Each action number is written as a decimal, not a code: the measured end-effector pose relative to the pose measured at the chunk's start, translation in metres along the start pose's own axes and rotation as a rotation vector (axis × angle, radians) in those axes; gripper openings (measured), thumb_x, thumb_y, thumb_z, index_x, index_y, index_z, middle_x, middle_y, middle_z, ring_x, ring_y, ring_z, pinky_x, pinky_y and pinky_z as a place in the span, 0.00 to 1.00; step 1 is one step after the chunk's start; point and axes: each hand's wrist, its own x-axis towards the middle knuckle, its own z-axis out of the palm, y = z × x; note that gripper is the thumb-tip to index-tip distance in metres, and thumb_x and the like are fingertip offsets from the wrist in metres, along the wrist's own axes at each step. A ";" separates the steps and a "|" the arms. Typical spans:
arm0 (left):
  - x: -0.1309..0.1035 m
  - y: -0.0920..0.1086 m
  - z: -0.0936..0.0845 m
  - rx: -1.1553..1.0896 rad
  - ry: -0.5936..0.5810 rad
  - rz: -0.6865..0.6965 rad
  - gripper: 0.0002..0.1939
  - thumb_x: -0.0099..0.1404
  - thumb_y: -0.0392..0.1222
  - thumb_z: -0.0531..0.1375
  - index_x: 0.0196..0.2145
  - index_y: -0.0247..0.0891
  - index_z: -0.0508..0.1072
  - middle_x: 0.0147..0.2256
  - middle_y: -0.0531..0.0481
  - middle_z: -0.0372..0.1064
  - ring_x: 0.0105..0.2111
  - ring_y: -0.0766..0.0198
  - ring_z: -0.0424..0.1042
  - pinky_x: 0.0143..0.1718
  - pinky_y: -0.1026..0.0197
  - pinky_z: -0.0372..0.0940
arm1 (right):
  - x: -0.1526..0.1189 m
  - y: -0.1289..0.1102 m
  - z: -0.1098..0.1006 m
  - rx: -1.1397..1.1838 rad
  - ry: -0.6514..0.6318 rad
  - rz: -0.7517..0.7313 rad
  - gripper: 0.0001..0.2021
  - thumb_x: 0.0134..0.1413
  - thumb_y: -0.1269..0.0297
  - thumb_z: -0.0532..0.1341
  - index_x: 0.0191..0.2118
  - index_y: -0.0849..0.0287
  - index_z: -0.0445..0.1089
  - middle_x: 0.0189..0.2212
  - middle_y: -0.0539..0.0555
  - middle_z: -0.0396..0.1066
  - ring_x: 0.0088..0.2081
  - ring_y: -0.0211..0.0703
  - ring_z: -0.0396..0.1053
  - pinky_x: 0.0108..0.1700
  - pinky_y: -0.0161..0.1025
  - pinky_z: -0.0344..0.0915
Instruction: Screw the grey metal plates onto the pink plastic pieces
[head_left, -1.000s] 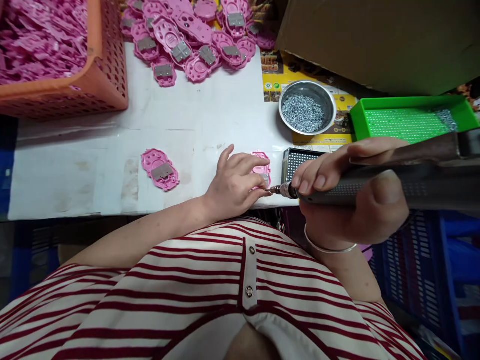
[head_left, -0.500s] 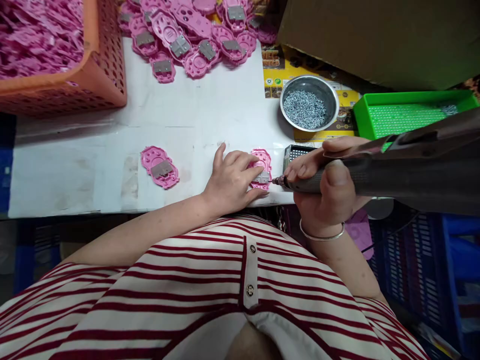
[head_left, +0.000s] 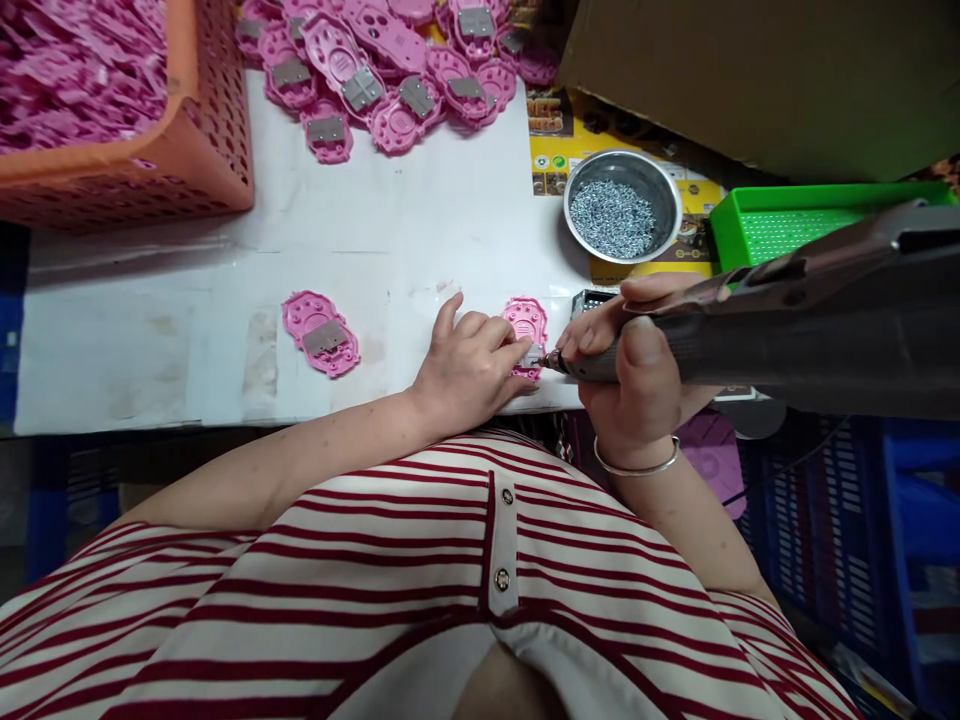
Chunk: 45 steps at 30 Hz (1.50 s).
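Under the fingers of my left hand (head_left: 469, 372) lies a pink plastic part (head_left: 527, 315) with a metal plate, near the table's front edge. The thumb and index finger press on its left and lower side. My right hand (head_left: 637, 375) is wrapped round a dark electric screwdriver (head_left: 787, 340), held nearly level. The driver's tip touches or nearly touches the metal plate; the exact contact is too small to tell. Farther left, a second pink part (head_left: 321, 333) with a metal plate lies flat on the white table (head_left: 390, 230).
An orange basket (head_left: 217, 120) of pink pieces stands at the back left. Several pink parts (head_left: 401, 115) are piled at the back. A metal bowl (head_left: 619, 215) of screws, a green tray (head_left: 795, 225), a small dark tray (head_left: 589, 303) and a cardboard box (head_left: 750, 80) are on the right.
My right hand and the screwdriver have shifted slightly left, the tip now farther over the metal plate. My left fingers have curled a little more.
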 end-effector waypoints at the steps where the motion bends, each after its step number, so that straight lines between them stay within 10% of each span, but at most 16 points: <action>1: 0.000 0.000 0.000 -0.009 -0.009 -0.007 0.18 0.65 0.54 0.62 0.47 0.41 0.78 0.39 0.45 0.73 0.40 0.53 0.68 0.61 0.35 0.50 | 0.001 -0.001 0.001 0.056 0.038 -0.053 0.14 0.56 0.47 0.61 0.46 0.43 0.69 0.27 0.44 0.65 0.19 0.30 0.62 0.22 0.34 0.65; 7: 0.001 -0.002 -0.003 -0.175 0.049 -0.056 0.23 0.64 0.54 0.63 0.52 0.41 0.76 0.49 0.42 0.72 0.48 0.51 0.67 0.63 0.35 0.45 | 0.014 -0.024 0.009 0.251 0.082 -0.098 0.08 0.54 0.55 0.66 0.39 0.47 0.74 0.17 0.42 0.58 0.15 0.31 0.59 0.18 0.33 0.62; 20: 0.002 0.000 -0.007 -0.427 0.045 -0.070 0.05 0.63 0.45 0.66 0.31 0.44 0.80 0.51 0.48 0.73 0.51 0.56 0.69 0.63 0.40 0.48 | 0.016 -0.052 0.006 0.353 0.086 -0.043 0.06 0.51 0.59 0.65 0.36 0.52 0.76 0.15 0.44 0.59 0.13 0.33 0.56 0.14 0.36 0.59; 27: 0.001 0.000 -0.005 -0.250 -0.050 -0.148 0.22 0.60 0.54 0.67 0.49 0.42 0.76 0.55 0.42 0.69 0.55 0.48 0.65 0.64 0.33 0.45 | 0.007 -0.034 0.007 0.225 0.098 -0.019 0.08 0.52 0.52 0.66 0.38 0.44 0.74 0.18 0.42 0.63 0.16 0.34 0.61 0.19 0.36 0.64; 45: 0.002 0.001 -0.006 -0.174 -0.125 -0.137 0.16 0.64 0.50 0.64 0.48 0.44 0.78 0.41 0.47 0.72 0.45 0.53 0.67 0.63 0.33 0.46 | 0.000 0.004 0.004 0.109 0.041 -0.083 0.13 0.55 0.50 0.62 0.46 0.42 0.69 0.30 0.45 0.68 0.17 0.31 0.58 0.21 0.36 0.65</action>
